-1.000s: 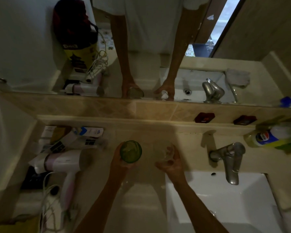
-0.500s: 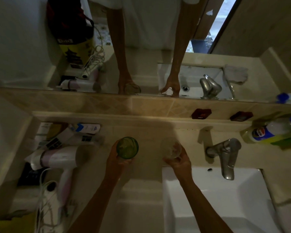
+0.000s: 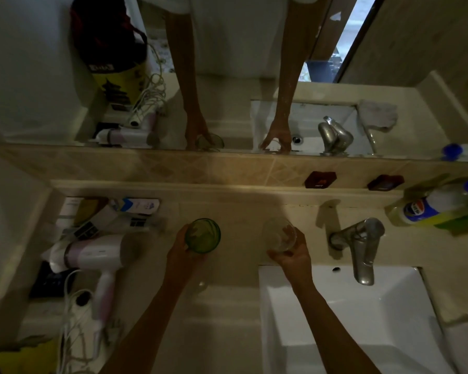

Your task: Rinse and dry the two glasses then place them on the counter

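On the counter (image 3: 235,211) beside the sink's (image 3: 389,319) back-left corner, left hand (image 3: 183,255) grips the green glass (image 3: 202,235), right hand (image 3: 293,259) grips the clear glass (image 3: 280,234)

two glasses held at the back of a dim bathroom counter

the left hand (image 3: 183,256) grips a green glass (image 3: 203,235), seen from above with its mouth up, over the beige counter (image 3: 227,314). the right hand (image 3: 295,256) grips a clear glass (image 3: 280,234) just behind the white sink (image 3: 389,319), left of the metal tap (image 3: 360,247). a white and pink hair dryer (image 3: 92,255) lies on the counter to the left, with boxes (image 3: 135,209) behind it and a white cord (image 3: 73,314) near its handle. a plastic bottle (image 3: 430,209) lies at the far right. the mirror (image 3: 227,76) above reflects both arms.
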Demonstrator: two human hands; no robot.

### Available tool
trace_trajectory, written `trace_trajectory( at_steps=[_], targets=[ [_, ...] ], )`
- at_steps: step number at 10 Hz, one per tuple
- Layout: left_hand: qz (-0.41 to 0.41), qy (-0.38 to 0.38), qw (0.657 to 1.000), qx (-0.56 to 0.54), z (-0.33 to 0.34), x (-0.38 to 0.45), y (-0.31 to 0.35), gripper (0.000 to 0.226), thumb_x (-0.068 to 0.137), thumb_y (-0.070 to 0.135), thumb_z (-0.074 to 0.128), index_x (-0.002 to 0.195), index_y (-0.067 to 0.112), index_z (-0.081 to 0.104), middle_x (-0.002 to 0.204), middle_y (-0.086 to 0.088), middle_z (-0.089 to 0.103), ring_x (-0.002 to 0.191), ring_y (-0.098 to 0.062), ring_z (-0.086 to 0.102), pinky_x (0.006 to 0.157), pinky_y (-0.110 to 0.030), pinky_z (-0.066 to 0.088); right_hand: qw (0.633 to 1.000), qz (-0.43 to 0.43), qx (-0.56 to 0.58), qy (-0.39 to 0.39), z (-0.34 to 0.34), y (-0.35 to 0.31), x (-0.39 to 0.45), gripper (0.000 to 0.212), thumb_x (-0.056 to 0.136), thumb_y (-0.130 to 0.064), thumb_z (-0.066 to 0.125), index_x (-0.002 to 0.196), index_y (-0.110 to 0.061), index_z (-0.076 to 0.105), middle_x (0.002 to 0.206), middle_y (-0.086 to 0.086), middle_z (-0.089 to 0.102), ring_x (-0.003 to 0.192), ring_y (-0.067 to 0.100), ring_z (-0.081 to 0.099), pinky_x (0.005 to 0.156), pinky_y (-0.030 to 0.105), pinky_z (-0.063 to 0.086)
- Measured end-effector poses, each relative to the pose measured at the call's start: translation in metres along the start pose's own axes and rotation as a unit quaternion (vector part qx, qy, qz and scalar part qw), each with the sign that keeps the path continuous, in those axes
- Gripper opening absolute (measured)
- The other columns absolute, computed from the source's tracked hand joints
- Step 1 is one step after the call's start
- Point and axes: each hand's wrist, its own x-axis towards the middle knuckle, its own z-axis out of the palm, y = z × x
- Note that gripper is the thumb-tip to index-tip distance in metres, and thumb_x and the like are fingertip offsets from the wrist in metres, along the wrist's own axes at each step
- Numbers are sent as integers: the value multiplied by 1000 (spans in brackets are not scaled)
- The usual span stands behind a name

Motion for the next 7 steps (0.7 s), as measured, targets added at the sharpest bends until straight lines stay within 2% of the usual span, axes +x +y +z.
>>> trace_trajectory(
  at_steps=[1, 2, 3, 4, 5, 6, 7],
  targets=[
    [-15, 23, 1000, 4, 9, -1, 0, 85, 73, -9, 81, 146, 7, 41, 133, -6, 54, 121, -20, 51, 97, -32, 43, 1000, 11, 1, 15, 3, 2, -2, 87, 62, -11, 89, 136, -22, 44, 117, -11, 61, 109, 21, 62, 93, 50, 55],
    [-23, 31, 999, -10, 15, -3, 0, 94, 65, 5, 87, 146, 5, 39, 133, -8, 54, 120, -21, 52, 97, -33, 44, 999, 27, 4, 17, 5, 1, -4, 90, 63, -15, 89, 138, -25, 41, 124, 1, 61, 112, 26, 62, 96, 46, 54],
    [-39, 26, 999, -20, 16, -3, 1, 100, 59, 7, 91, 144, 5, 38, 131, -7, 52, 118, -24, 53, 93, -36, 48, 999, 41, -13, 5, 1, -5, -7, 88, 65, -15, 89, 138, -22, 40, 124, 0, 59, 112, 21, 58, 96, 41, 52],
    [-34, 27, 999, 14, 12, -2, -2, 102, 52, 2, 91, 139, -6, 38, 124, -8, 50, 114, -25, 52, 89, -19, 48, 995, 91, -45, -20, -6, -10, -9, 76, 69, -24, 86, 132, -16, 46, 121, 3, 62, 110, 22, 59, 94, 39, 51],
    [-80, 11, 996, 36, 1, -7, 0, 89, 63, -15, 84, 138, -7, 39, 113, -10, 50, 109, -32, 55, 89, -36, 49, 983, 138, -98, -68, -19, -24, -15, 65, 72, -41, 80, 125, -12, 55, 117, 7, 65, 104, 24, 61, 92, 42, 53],
    [-101, 9, 991, 88, -12, -26, 10, 61, 80, 3, 79, 131, -10, 49, 98, -15, 62, 97, -30, 59, 79, -27, 51, 970, 161, -145, -112, -35, -47, -30, 36, 85, -31, 68, 112, -7, 65, 103, 11, 67, 95, 27, 62, 81, 39, 52],
    [33, 62, 980, 187, -19, -51, 15, 45, 75, 36, 60, 87, -6, 72, 86, -25, 72, 79, -35, 73, 68, -35, 57, 950, 122, -250, -140, -48, -72, -55, 28, 89, -36, 61, 99, -11, 67, 101, 12, 70, 92, 26, 64, 71, 33, 50]
  ],
)
